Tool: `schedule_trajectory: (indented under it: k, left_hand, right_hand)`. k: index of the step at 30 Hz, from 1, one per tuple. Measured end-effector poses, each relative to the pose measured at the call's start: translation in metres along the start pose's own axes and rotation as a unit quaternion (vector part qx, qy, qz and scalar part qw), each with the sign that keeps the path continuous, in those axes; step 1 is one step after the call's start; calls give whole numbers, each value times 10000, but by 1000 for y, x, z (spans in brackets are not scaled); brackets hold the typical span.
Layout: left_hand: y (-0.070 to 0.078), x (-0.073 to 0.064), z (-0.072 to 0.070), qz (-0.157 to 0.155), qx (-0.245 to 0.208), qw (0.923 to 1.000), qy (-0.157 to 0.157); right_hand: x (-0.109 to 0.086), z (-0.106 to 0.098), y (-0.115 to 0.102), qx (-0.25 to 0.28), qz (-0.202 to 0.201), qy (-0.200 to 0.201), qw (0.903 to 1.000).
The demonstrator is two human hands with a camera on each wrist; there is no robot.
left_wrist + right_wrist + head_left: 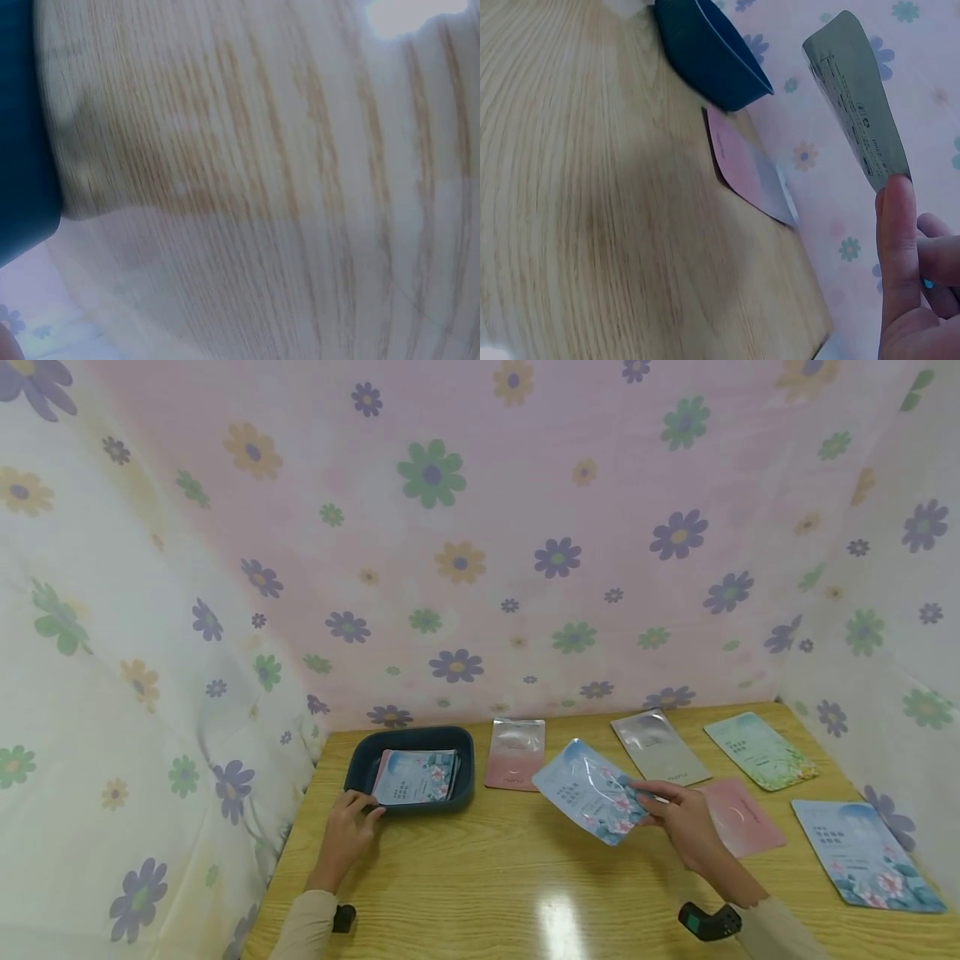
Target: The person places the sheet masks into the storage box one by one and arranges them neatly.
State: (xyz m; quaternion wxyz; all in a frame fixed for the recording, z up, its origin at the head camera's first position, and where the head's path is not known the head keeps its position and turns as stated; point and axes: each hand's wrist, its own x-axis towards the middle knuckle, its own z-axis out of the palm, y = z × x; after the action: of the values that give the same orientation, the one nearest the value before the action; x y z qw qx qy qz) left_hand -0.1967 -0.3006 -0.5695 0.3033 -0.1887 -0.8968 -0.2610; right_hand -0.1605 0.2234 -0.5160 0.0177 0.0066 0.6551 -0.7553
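Note:
A blue floral face mask packet is held up over the middle of the table by my right hand, thumb and fingers pinching its lower right corner. In the right wrist view its grey printed back shows above the fingers. My left hand grips the front left corner of a dark teal plastic basin. Inside that basin lies a small stack of packets, a blue floral mask packet on top and a pink edge beneath. The left wrist view shows the basin's side but hardly any of the hand.
Right of the basin lies a pink and silver packet. Farther right on the wooden table are a grey packet, a green packet, a pink packet partly behind the right hand, and another blue packet. Flowered cloth hangs behind.

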Motion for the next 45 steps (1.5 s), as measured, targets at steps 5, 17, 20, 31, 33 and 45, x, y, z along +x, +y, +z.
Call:
schedule_trajectory:
  k: [5, 17, 20, 31, 33, 45]
  left_hand:
    - [0, 0, 0, -13, 3, 10000, -3]
    - [-2, 0, 0, 170, 35, 9998, 23]
    - [-2, 1, 0, 206, 83, 9997, 41]
    - [-4, 2, 1, 347, 121, 9992, 155]
    - [-4, 2, 2, 323, 114, 9993, 143]
    - [-7, 0, 3, 314, 13, 9994, 140]
  right_hand:
    - [10, 11, -1, -77, 139, -87, 9998]
    - [33, 43, 0, -19, -5, -512, 9987]
    - [39, 48, 2, -9, 1, -606, 9982]
    - [60, 74, 2, 14, 94, -883, 9961]
    - [65, 79, 3, 13, 101, -943, 9955]
    - [90, 116, 6, -177, 313, -1236, 9917]
